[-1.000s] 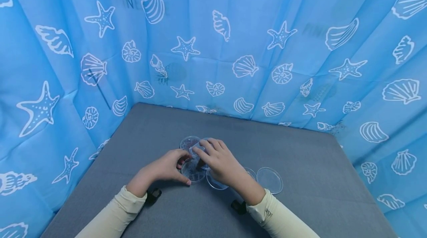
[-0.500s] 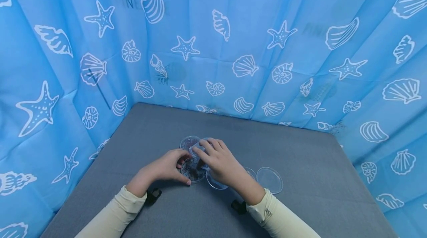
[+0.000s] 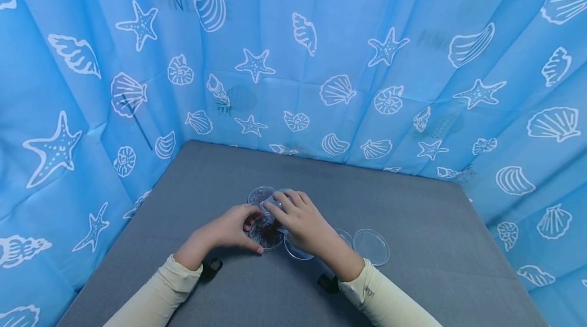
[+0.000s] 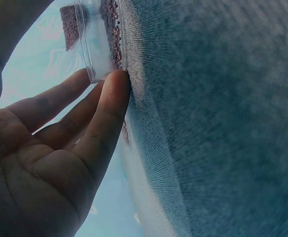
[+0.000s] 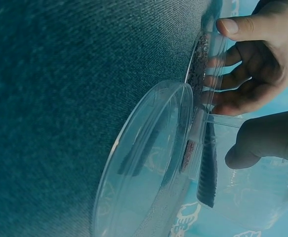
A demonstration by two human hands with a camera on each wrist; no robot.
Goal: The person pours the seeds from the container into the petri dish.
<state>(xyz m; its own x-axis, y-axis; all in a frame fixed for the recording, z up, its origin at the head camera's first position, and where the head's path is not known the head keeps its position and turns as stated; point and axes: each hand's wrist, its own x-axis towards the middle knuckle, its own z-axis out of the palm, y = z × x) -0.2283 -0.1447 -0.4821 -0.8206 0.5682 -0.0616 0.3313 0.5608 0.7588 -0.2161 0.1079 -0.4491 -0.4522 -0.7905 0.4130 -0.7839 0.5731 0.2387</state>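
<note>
My left hand (image 3: 231, 227) grips the rim of a clear petri dish (image 4: 95, 78) on the table, thumb at the near side and fingers at the far side. Small dark reddish-brown grains (image 3: 262, 231) lie in that dish. Above its right side my right hand (image 3: 302, 219) holds a tilted clear plastic container (image 5: 262, 197), thumb on its wall in the right wrist view. A dark mass (image 5: 209, 170) shows inside the container. Part of the container is hidden under my right fingers.
Behind the gripped dish stands another petri dish (image 3: 260, 189) with grains in it. Clear round dishes or lids lie to the right, one (image 3: 298, 254) under my right hand and another (image 3: 371, 248) farther right. Blue shell-patterned curtains (image 3: 293, 72) surround the grey table (image 3: 220, 169).
The dark patch of grains in the gripped dish has grown larger and denser. Both hands have stayed nearly in place, the right one still tilting the container.
</note>
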